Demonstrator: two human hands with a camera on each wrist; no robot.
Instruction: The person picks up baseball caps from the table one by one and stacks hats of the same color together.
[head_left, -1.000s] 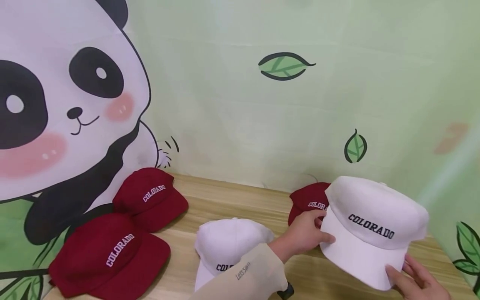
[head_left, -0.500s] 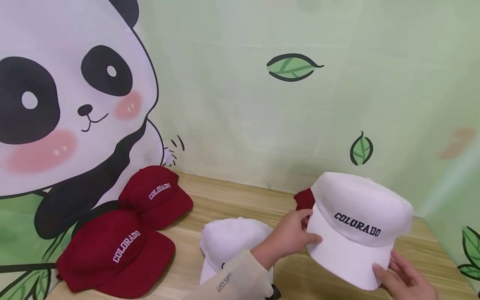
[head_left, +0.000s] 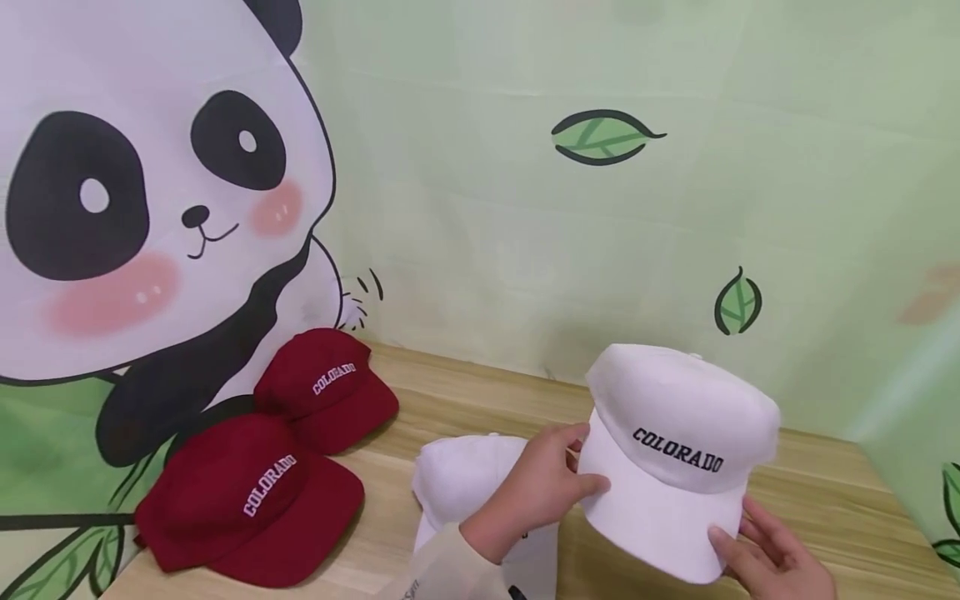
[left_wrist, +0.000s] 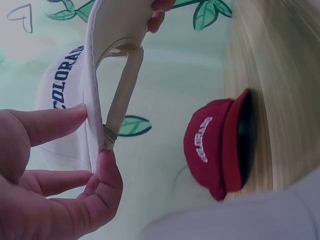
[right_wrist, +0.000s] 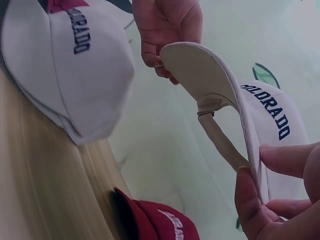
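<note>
A white baseball cap (head_left: 675, 442) with black COLORADO lettering is held up off the table, its front facing me and its brim tilted down. My left hand (head_left: 543, 479) pinches the brim's left edge between thumb and fingers. At the brim's right corner, my right hand (head_left: 780, 554) pinches with thumb and fingers. The left wrist view shows the same cap (left_wrist: 67, 95) edge-on, with its back strap visible. A red COLORADO cap (left_wrist: 215, 145) sits on the table; in the head view the held cap hides the one behind it. My left forearm partly covers a second white cap (head_left: 465, 475).
Two red caps, one nearer (head_left: 255, 500) and one farther back (head_left: 330, 392), sit close together at the table's left. The wooden table (head_left: 480, 387) ends against a green cloth backdrop (head_left: 465, 208) printed with a panda and leaves.
Both hands carry the white cap leftward and slightly nearer the other white cap. The red cap behind it drops out of sight in the head view. The camera also turns a little left.
</note>
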